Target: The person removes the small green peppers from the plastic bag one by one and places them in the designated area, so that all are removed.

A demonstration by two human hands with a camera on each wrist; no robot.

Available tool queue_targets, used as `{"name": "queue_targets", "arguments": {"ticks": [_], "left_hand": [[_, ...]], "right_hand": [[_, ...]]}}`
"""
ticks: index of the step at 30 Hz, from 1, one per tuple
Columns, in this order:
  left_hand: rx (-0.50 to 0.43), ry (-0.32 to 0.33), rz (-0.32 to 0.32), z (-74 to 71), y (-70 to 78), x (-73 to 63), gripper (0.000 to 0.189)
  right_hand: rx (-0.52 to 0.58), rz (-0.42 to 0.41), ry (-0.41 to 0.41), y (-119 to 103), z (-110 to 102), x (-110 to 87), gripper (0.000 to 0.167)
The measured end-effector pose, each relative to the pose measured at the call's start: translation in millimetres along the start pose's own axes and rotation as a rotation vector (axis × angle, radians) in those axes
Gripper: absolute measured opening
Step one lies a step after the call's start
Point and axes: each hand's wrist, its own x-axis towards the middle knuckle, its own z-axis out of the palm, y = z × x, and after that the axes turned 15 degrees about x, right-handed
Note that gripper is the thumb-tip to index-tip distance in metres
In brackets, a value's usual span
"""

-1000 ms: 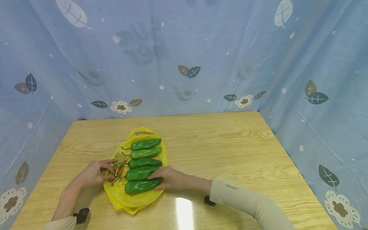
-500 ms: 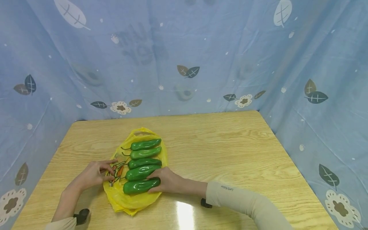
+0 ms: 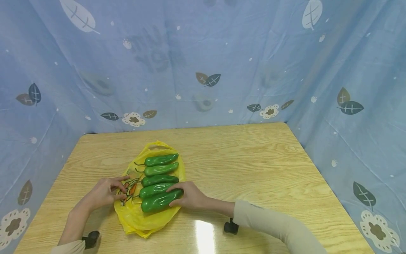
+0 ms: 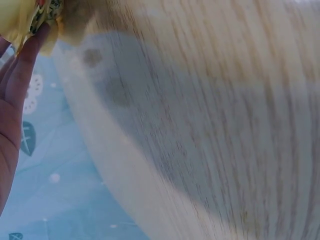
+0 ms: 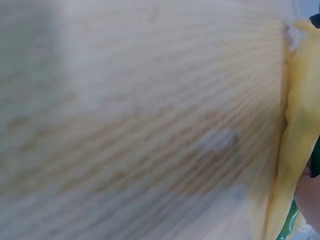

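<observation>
Several large green peppers lie in a row across a yellow plastic bag [image 3: 136, 222] in the head view. My right hand [image 3: 190, 195] holds the right end of the nearest green pepper [image 3: 158, 203], thumb on the near side and fingers on the far side. That pepper lies slanted, its right end against the pepper behind it [image 3: 153, 191]. At the bag's left edge, my left hand [image 3: 106, 192] touches a cluster of small red and dark chillies [image 3: 130, 190] with thin stems. In the left wrist view its fingers [image 4: 25, 70] look fairly straight. The right wrist view shows only part of the right hand.
The bag lies on a wood-grain table [image 3: 241, 165], left of its middle. A blue patterned curtain [image 3: 203, 53] stands behind the table and along both sides. Black wrist mounts [image 3: 231, 227] hang under the forearms close to the tabletop.
The nearest pepper first slid slightly left, then shifted right, its right end swinging away from me. My right hand went with it. The left hand stayed in place.
</observation>
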Motion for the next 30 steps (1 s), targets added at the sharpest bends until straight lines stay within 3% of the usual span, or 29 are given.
{"name": "queue_targets", "arguments": {"ticks": [7, 10, 14, 18, 30], "left_hand": [[-0.019, -0.008, -0.011, -0.3, 0.6, -1.6, 0.018], [-0.019, -0.009, -0.001, 0.7, -0.1, -1.4, 0.018], [-0.022, -0.005, 0.009, 2.1, -1.6, -1.0, 0.018], [-0.009, 0.008, 0.009, 1.9, -1.2, -0.8, 0.019], [-0.015, -0.013, 0.010, 1.3, -0.2, -0.8, 0.023]], "right_hand": [[0.202, -0.027, 0.039, 0.2, -6.5, -16.7, 0.042], [0.336, -0.044, 0.038, -0.8, -9.2, -25.5, 0.043], [0.449, -0.111, 0.036, -4.8, -15.7, -35.9, 0.044], [0.434, -0.159, 0.018, -8.2, -26.6, -48.1, 0.043], [0.436, -0.114, -0.065, -12.5, -67.0, -90.5, 0.041]]}}
